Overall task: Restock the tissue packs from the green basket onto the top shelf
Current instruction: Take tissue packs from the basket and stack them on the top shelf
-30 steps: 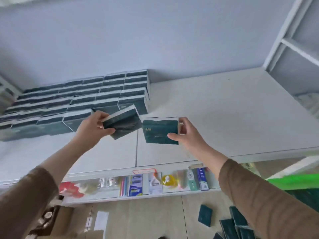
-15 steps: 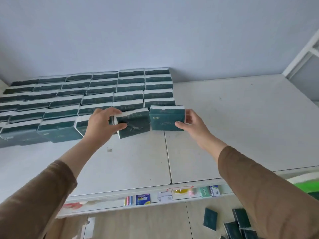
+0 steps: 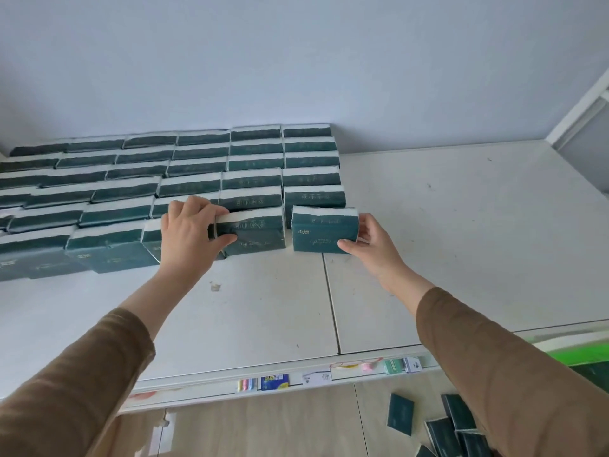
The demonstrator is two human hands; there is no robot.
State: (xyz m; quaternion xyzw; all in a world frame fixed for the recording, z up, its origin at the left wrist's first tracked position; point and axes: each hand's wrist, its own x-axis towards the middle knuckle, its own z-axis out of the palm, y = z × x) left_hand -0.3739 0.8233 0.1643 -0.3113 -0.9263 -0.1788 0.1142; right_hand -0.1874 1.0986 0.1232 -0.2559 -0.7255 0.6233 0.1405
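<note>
Several rows of dark green tissue packs (image 3: 197, 166) stand on the white top shelf (image 3: 445, 225), filling its left half up to the wall. My left hand (image 3: 191, 235) grips one pack (image 3: 253, 234) at its left end, set into the front row. My right hand (image 3: 372, 245) holds another pack (image 3: 324, 229) by its right end; it stands on the shelf just right of the first, at the front of the last column. The green basket (image 3: 580, 352) shows only as a bright green edge at the lower right, behind my right sleeve.
The shelf's right half is bare white board up to a white frame post (image 3: 580, 103). Below the shelf's front edge a lower shelf holds small goods (image 3: 275, 381). Several loose green packs (image 3: 400, 413) lie on the wooden floor at the lower right.
Both hands have carried their packs forward from above the shelf's front edge to the front row of stacked packs, and both packs now rest on the shelf.
</note>
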